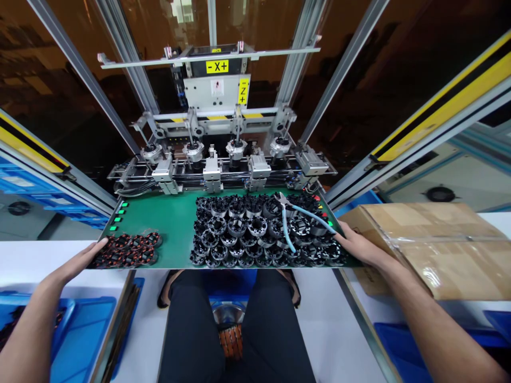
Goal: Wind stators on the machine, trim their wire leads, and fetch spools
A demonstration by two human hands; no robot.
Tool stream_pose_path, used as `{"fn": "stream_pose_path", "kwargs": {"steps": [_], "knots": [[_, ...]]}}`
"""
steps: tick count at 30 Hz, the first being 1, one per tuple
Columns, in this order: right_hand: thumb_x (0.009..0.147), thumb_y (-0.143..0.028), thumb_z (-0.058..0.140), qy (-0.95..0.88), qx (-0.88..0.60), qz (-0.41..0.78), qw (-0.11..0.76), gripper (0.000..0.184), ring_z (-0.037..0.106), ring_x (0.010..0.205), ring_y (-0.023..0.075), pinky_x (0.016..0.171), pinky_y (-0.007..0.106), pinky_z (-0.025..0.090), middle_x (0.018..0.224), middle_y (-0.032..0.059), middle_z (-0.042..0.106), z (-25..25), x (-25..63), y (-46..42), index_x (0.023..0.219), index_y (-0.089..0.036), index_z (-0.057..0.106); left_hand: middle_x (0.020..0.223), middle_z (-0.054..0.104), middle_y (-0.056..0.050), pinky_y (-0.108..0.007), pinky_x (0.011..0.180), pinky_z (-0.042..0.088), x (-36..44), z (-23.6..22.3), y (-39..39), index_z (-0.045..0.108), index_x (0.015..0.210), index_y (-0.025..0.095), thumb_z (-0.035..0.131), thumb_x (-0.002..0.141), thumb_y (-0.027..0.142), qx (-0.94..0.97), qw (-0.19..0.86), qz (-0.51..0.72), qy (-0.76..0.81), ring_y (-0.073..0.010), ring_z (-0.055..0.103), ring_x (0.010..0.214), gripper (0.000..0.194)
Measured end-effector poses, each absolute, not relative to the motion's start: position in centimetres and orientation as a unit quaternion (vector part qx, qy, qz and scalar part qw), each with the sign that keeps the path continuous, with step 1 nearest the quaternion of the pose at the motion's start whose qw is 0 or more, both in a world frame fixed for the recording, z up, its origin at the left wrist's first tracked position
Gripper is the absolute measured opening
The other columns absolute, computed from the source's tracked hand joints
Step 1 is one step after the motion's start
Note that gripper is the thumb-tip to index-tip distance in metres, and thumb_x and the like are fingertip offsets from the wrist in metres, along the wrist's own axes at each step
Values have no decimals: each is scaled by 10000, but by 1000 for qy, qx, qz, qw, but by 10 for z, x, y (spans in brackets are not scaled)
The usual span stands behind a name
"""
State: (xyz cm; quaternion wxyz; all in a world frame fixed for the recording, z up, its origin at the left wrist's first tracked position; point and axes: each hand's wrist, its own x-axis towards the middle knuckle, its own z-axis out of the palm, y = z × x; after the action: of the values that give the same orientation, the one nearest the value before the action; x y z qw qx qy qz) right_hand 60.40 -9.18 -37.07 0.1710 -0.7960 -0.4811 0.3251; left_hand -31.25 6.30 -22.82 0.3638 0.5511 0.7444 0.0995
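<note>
My left hand (77,261) rests at the left edge of the green work surface (175,223), fingers stretched out and holding nothing. Beside its fingertips sits a group of stator cores wound with copper wire (130,249). My right hand (353,243) lies at the right edge with its fingers extended, close to the tip of one handle of the blue-handled cutting pliers (285,221). The pliers lie spread apart on top of a stacked block of black and silver stator cores (235,227). Part of the right fingers is hidden by the edge and the cores.
Behind the surface stands a winding machine (213,170) with several spindle heads holding cores. Green buttons (120,213) line the left edge. A taped cardboard box (435,244) is at right. Blue trays (83,330) sit lower left. Yellow-striped posts (447,106) flank the machine.
</note>
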Motion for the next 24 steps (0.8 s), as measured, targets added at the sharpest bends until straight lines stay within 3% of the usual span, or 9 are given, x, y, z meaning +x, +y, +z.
{"fn": "stream_pose_path", "kwargs": {"steps": [6,13,19,24], "knots": [[998,-817,464,-487,-793,325,166,923,705,1563,432,1403,504,490,1663,189,739,-368,604,-92,1727,-251,433,1782,594,-202,-517,1453,380,-306,-224,62,680,1689,68,597,646,1218,555,353,101,747,-453,530,1716,1555],[996,-802,486,-490,-792,319,173,913,721,1543,423,1377,486,522,1629,182,765,-368,603,-92,1722,-250,446,1805,573,-206,-527,1468,345,-314,-228,62,650,1709,59,592,792,1141,565,362,89,736,-440,541,1716,1420],[1005,-768,504,-486,-793,324,173,850,720,1545,427,1378,490,520,1616,181,774,-365,602,-91,1686,-260,478,1769,617,-252,-517,1455,373,-309,-223,62,660,1685,34,580,715,1190,561,351,77,746,-452,556,1701,1511],[1002,-779,487,-486,-791,329,173,891,705,1564,429,1401,496,492,1664,202,737,-363,600,-90,1706,-235,452,1792,598,-210,-506,1440,415,-313,-227,62,681,1676,77,618,789,1127,556,370,92,738,-440,569,1696,1375]]}}
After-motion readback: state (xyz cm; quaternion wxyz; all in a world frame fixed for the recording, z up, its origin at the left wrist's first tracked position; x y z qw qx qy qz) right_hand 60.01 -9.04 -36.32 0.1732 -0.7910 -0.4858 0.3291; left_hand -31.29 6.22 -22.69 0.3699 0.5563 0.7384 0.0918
